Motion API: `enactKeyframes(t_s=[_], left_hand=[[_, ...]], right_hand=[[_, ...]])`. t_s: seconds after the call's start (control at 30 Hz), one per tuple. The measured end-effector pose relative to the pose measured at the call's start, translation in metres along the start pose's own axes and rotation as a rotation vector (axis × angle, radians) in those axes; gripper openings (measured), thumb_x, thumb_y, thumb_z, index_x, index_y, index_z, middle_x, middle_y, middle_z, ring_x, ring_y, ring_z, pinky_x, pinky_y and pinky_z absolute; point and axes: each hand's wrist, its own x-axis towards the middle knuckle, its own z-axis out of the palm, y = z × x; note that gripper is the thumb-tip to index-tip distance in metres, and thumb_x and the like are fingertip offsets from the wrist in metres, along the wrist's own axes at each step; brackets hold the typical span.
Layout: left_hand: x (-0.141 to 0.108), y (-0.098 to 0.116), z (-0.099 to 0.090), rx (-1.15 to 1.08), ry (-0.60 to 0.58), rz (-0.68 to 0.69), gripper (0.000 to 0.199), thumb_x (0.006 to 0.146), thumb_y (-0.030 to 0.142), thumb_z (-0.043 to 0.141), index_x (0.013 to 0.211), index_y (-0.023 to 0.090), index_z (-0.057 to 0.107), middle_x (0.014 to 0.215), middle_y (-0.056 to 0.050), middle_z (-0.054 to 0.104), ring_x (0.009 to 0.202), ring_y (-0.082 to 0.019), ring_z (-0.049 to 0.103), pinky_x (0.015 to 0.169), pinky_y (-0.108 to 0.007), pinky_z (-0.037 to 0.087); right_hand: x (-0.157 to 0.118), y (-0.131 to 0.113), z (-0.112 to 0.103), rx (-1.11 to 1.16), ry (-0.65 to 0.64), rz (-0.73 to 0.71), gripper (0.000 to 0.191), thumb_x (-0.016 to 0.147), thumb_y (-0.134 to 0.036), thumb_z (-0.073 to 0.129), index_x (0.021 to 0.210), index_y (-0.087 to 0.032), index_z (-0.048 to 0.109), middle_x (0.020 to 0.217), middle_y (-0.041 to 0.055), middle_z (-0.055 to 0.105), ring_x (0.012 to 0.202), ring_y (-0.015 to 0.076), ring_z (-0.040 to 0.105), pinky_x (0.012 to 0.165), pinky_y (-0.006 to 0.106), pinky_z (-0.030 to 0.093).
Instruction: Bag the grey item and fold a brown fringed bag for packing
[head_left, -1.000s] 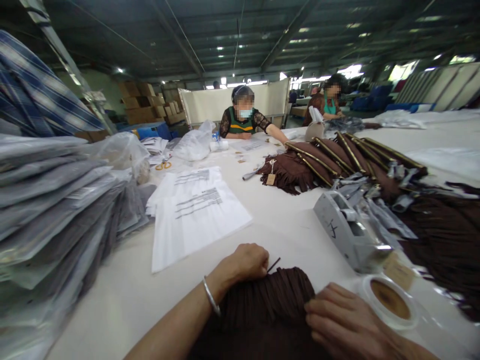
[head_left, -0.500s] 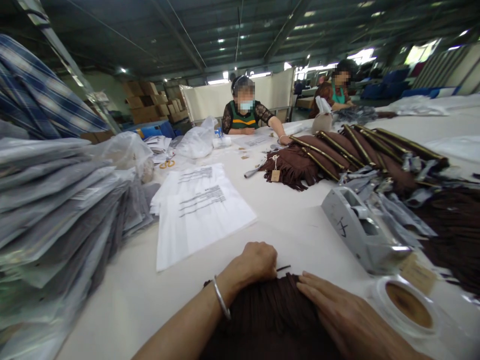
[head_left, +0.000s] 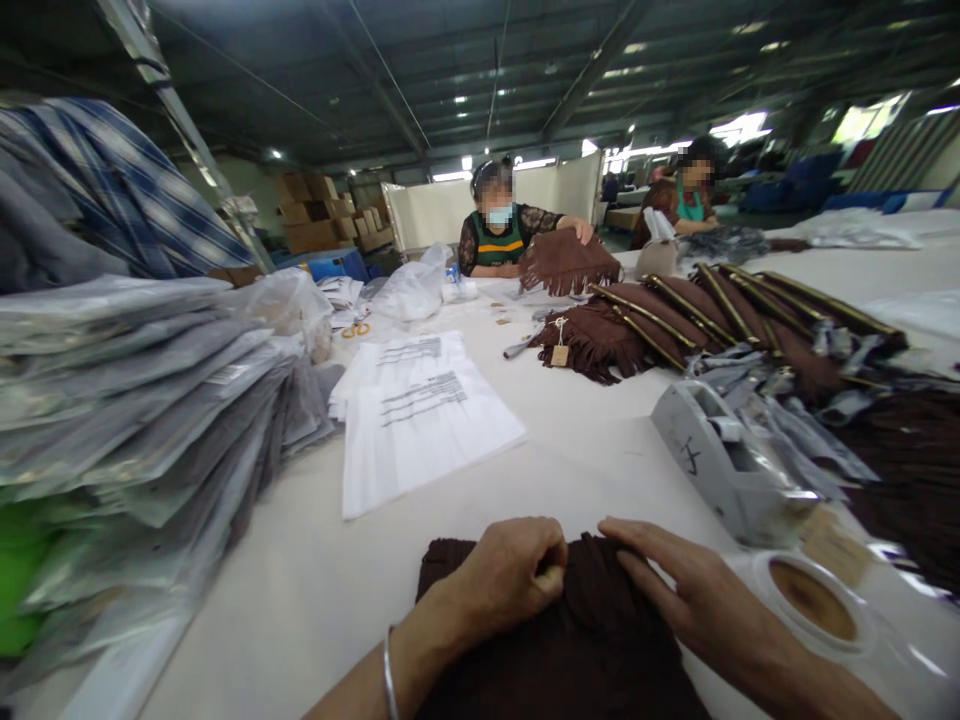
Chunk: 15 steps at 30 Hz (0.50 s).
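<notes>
A dark brown fringed fabric piece [head_left: 600,640] lies on the white table right before me, its fringe at the far edge. My left hand [head_left: 514,570], with a silver bangle at the wrist, is closed in a pinch over that edge; what its fingers hold is too small to make out. Flat on the right side of the fringe rests my right hand [head_left: 675,575], its fingers stretched out. Beyond them is a stack of printed white bags [head_left: 427,430].
Grey items in clear plastic [head_left: 150,400] are piled at the left. A tape dispenser [head_left: 720,450], a tape roll [head_left: 814,597] and brown fringed bags [head_left: 697,310] are on the right. Across the table, a person [head_left: 491,240] holds up a brown fringed bag [head_left: 570,262].
My left hand has moved down and closer to me, and more of the fabric's left corner shows. The person opposite has lifted a brown bag. The view has shifted slightly.
</notes>
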Motion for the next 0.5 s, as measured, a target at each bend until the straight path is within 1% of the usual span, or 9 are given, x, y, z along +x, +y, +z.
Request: enactKeyframes(t_s=[0.07, 0.13, 0.2, 0.27, 0.3, 0.37, 0.4, 0.47, 0.5], left_hand=[[-0.011, 0.002, 0.013, 0.019, 0.047, 0.105, 0.024, 0.076, 0.007, 0.058, 0.095, 0.021, 0.06, 0.092, 0.001, 0.066, 0.085, -0.013, 0.06, 0.082, -0.022, 0.046], [-0.024, 0.001, 0.028, 0.062, 0.052, 0.254, 0.027, 0.079, 0.007, 0.058, 0.102, 0.021, 0.059, 0.101, -0.003, 0.067, 0.096, -0.017, 0.061, 0.091, -0.026, 0.047], [-0.041, 0.0, 0.042, 0.098, -0.004, 0.384, 0.019, 0.086, 0.012, 0.057, 0.103, 0.021, 0.06, 0.102, -0.005, 0.068, 0.101, -0.018, 0.063, 0.096, -0.028, 0.047], [-0.062, 0.002, 0.049, 0.081, -0.088, 0.467, 0.013, 0.095, 0.021, 0.052, 0.106, 0.021, 0.06, 0.101, -0.004, 0.07, 0.1, -0.016, 0.065, 0.095, -0.026, 0.048], [-0.072, 0.004, 0.049, 0.051, -0.12, 0.484, 0.016, 0.099, 0.025, 0.048, 0.109, 0.022, 0.06, 0.101, -0.004, 0.071, 0.1, -0.015, 0.065, 0.095, -0.023, 0.048], [-0.091, 0.011, 0.037, -0.023, -0.111, 0.438, 0.022, 0.102, 0.029, 0.043, 0.114, 0.024, 0.06, 0.104, -0.003, 0.072, 0.101, -0.013, 0.066, 0.094, -0.02, 0.047], [-0.098, 0.014, 0.026, -0.047, -0.052, 0.36, 0.023, 0.102, 0.03, 0.042, 0.116, 0.025, 0.06, 0.106, -0.003, 0.072, 0.103, -0.012, 0.066, 0.096, -0.02, 0.047], [-0.105, 0.016, 0.0, -0.044, 0.155, 0.128, 0.024, 0.101, 0.031, 0.044, 0.118, 0.027, 0.06, 0.114, -0.003, 0.07, 0.111, -0.015, 0.063, 0.103, -0.026, 0.045], [-0.105, 0.014, -0.012, -0.018, 0.27, 0.004, 0.027, 0.1, 0.03, 0.045, 0.123, 0.027, 0.058, 0.122, -0.004, 0.067, 0.117, -0.016, 0.059, 0.107, -0.03, 0.043]], right_hand=[[-0.002, 0.001, 0.009, -0.022, -0.062, 0.004, 0.039, 0.098, -0.03, 0.042, 0.132, -0.02, 0.061, 0.134, 0.0089, 0.063, 0.123, 0.0224, 0.059, 0.106, 0.04, 0.047], [-0.004, -0.002, 0.017, -0.042, -0.141, -0.023, 0.046, 0.1, -0.036, 0.044, 0.143, -0.022, 0.05, 0.147, 0.0081, 0.049, 0.136, 0.0251, 0.045, 0.111, 0.047, 0.039], [-0.009, -0.008, 0.023, -0.045, -0.226, -0.102, 0.054, 0.098, -0.043, 0.049, 0.148, -0.026, 0.041, 0.153, 0.0061, 0.04, 0.14, 0.0272, 0.037, 0.114, 0.049, 0.034], [-0.016, -0.016, 0.025, -0.046, -0.263, -0.199, 0.061, 0.095, -0.046, 0.055, 0.15, -0.03, 0.036, 0.153, 0.0048, 0.038, 0.14, 0.029, 0.036, 0.114, 0.049, 0.034], [-0.021, -0.02, 0.025, -0.054, -0.255, -0.244, 0.064, 0.093, -0.046, 0.058, 0.151, -0.031, 0.034, 0.152, 0.0045, 0.039, 0.138, 0.0297, 0.038, 0.113, 0.048, 0.037], [-0.032, -0.025, 0.022, -0.083, -0.202, -0.328, 0.071, 0.091, -0.044, 0.061, 0.153, -0.032, 0.029, 0.15, 0.0048, 0.042, 0.133, 0.0311, 0.045, 0.108, 0.046, 0.044], [-0.036, -0.025, 0.019, -0.1, -0.172, -0.37, 0.074, 0.09, -0.044, 0.063, 0.153, -0.032, 0.028, 0.148, 0.0049, 0.044, 0.13, 0.0319, 0.049, 0.104, 0.045, 0.049], [-0.04, -0.025, 0.012, -0.131, -0.12, -0.434, 0.074, 0.087, -0.043, 0.066, 0.152, -0.034, 0.031, 0.144, 0.004, 0.05, 0.123, 0.0329, 0.056, 0.097, 0.044, 0.055], [-0.038, -0.024, 0.01, -0.138, -0.095, -0.439, 0.07, 0.088, -0.042, 0.066, 0.15, -0.035, 0.036, 0.142, 0.0029, 0.052, 0.122, 0.0327, 0.057, 0.096, 0.044, 0.056]])
